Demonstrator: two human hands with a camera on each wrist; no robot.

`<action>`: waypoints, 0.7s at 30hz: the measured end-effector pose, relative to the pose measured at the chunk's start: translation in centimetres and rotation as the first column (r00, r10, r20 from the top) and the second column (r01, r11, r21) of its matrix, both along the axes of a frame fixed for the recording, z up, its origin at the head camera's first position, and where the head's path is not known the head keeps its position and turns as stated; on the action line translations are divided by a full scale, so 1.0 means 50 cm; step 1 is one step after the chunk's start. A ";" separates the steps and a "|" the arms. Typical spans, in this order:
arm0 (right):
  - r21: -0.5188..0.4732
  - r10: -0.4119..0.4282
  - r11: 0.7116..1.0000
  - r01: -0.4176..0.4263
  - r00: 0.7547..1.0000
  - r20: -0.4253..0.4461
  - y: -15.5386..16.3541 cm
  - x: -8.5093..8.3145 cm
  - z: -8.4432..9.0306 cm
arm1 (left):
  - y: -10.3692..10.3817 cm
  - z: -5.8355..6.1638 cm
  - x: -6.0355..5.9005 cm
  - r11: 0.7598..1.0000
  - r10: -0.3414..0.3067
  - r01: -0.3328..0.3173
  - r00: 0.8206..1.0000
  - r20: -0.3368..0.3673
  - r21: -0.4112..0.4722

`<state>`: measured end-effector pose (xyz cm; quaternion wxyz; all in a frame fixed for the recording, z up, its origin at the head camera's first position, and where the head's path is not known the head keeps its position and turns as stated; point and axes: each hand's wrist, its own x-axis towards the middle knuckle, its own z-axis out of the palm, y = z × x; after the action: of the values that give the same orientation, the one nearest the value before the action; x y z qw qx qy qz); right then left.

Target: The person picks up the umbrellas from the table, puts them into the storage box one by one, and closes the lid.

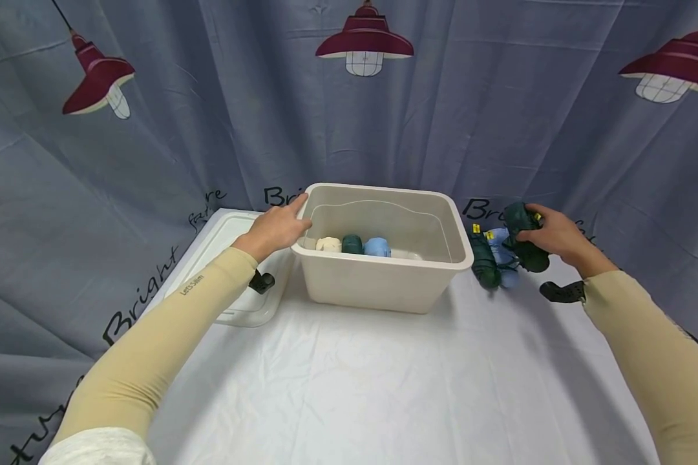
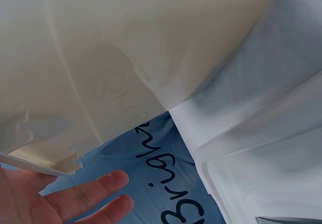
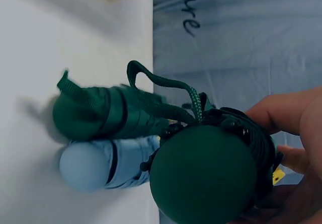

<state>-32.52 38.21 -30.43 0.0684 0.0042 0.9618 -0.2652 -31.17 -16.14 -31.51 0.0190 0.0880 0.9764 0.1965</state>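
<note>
Bin steadied, folded umbrella gripped

Left hand rests open-fingered on the bin rim, bracing it; right hand grips 1 dark green umbrella (right of the bin, above 2 others) on the table.

A clear lid lies on the white tablecloth before a lamp-printed curtain.

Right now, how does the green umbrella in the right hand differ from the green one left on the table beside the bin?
The held green umbrella is gripped by the right hand and raised; the lying green umbrella rests on the table, untouched. The held one sits farther from the bin; the lying one is beside its wall, next to a light blue umbrella. Both are folded, dark green.
</note>
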 end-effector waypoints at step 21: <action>-0.005 0.025 1.000 -0.025 0.999 -0.035 -0.090 0.024 0.070 | 0.000 0.001 -0.001 1.000 0.004 -0.004 1.000 0.008 -0.005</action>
<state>-31.32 33.72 -26.92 0.0549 -0.0127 0.9620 -0.2670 -31.22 -16.15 -31.46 0.0226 0.0851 0.9769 0.1946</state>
